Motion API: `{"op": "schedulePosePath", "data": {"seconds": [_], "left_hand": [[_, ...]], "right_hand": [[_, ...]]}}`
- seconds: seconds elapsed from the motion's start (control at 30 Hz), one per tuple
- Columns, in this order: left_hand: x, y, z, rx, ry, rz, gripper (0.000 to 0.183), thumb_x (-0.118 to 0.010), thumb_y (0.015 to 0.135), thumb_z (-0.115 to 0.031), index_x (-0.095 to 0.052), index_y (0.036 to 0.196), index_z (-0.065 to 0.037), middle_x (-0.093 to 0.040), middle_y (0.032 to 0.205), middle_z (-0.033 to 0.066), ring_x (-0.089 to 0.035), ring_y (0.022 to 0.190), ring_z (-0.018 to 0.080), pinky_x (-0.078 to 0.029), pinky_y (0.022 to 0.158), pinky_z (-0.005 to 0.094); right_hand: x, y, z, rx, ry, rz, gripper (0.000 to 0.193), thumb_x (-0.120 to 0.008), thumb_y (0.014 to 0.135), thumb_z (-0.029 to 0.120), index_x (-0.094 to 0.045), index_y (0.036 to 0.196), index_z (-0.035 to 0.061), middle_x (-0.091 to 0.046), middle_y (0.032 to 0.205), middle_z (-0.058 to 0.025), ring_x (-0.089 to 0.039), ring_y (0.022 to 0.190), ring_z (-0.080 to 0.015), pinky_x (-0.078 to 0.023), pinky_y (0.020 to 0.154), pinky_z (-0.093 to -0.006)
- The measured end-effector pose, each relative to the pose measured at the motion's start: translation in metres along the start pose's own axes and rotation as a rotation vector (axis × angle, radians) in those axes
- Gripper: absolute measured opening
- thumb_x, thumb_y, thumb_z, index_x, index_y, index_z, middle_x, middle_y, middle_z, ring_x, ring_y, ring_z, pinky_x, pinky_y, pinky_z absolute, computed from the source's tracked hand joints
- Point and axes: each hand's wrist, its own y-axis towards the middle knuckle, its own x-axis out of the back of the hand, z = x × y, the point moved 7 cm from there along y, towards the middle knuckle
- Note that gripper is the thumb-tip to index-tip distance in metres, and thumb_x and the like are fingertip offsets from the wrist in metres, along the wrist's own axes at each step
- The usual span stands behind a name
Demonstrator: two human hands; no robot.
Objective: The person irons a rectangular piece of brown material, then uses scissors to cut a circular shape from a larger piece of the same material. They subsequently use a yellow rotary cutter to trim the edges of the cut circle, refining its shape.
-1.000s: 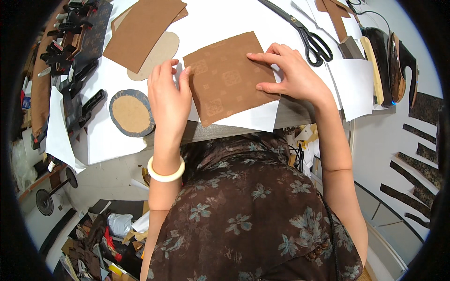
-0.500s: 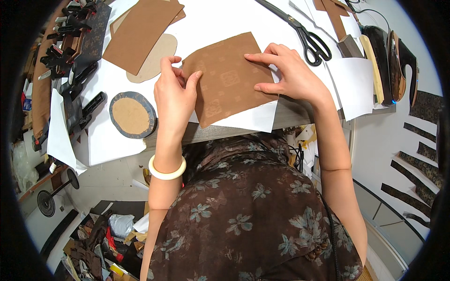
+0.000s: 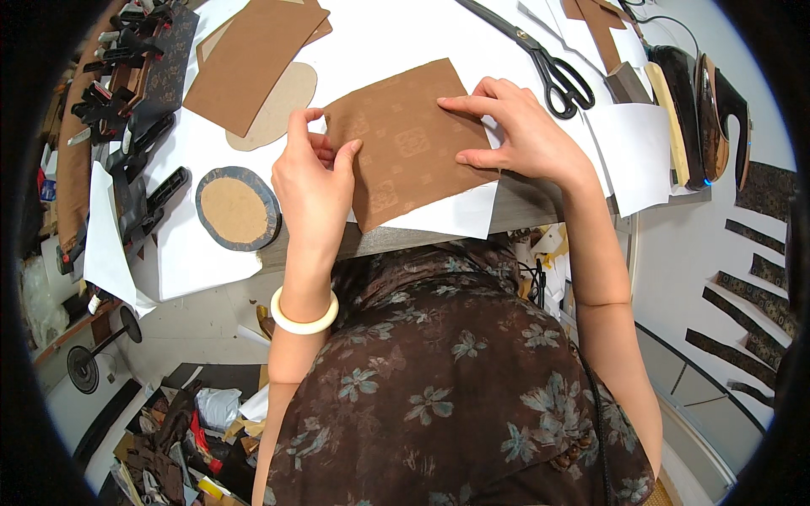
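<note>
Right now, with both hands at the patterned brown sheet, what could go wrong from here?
The patterned brown sheet might wrinkle or skew: the left hand is at its left edge, while the right hand's thumb and index finger touch its right side.

Its nearest corner reaches the table's grey front edge, so it could slip over or catch there.

The scissors lie just beyond the right hand, which could bump their handles if it swings outward.

On a grey table: carrying white paper. Atop that paper: supporting a patterned brown cloth, black scissors, a plain brown panel, a beige oval, a dark-rimmed tan oval.
</note>
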Motion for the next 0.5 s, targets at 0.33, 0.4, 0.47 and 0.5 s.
{"op": "schedulePosePath", "data": {"seconds": [0.33, 0.4, 0.47, 0.5], "left_hand": [[0.003, -0.015, 0.015, 0.114, -0.042, 0.024, 0.039, -0.077, 0.077, -0.007, -0.058, 0.111, 0.001, -0.066, 0.07, 0.0082, -0.065, 0.062, 0.0161, -0.051, 0.061, 0.0285], [0.004, -0.017, 0.015, 0.123, -0.034, 0.018, 0.041, -0.078, 0.077, -0.009, -0.059, 0.113, 0.0, -0.067, 0.071, 0.0073, -0.064, 0.063, 0.0124, -0.052, 0.063, 0.0257], [0.002, -0.018, 0.016, 0.1, -0.037, 0.02, 0.039, -0.076, 0.078, -0.007, -0.059, 0.111, 0.0, -0.066, 0.07, 0.0077, -0.064, 0.062, 0.0158, -0.051, 0.061, 0.0285], [0.001, -0.018, 0.016, 0.088, -0.038, 0.021, 0.037, -0.075, 0.078, -0.006, -0.058, 0.11, 0.001, -0.065, 0.069, 0.0079, -0.065, 0.061, 0.0174, -0.051, 0.06, 0.0298]], "right_hand": [[0.0, 0.0, 0.001, -0.028, 0.031, 0.006, 0.062, -0.083, 0.067, 0.025, -0.064, 0.125, 0.0166, -0.054, 0.09, -0.0075, -0.051, 0.08, -0.0235, -0.045, 0.074, -0.0347], [0.001, 0.0, 0.001, -0.019, 0.014, -0.004, 0.062, -0.083, 0.067, 0.025, -0.064, 0.126, 0.0159, -0.054, 0.09, -0.0078, -0.051, 0.081, -0.0239, -0.046, 0.074, -0.0349], [0.001, 0.0, 0.002, -0.005, 0.013, -0.017, 0.062, -0.082, 0.067, 0.025, -0.063, 0.126, 0.0153, -0.054, 0.091, -0.0075, -0.051, 0.081, -0.0232, -0.045, 0.074, -0.0342], [0.001, 0.0, 0.002, 0.003, 0.018, -0.025, 0.062, -0.082, 0.067, 0.025, -0.063, 0.126, 0.015, -0.054, 0.091, -0.0071, -0.05, 0.08, -0.0222, -0.045, 0.073, -0.0334]]}}
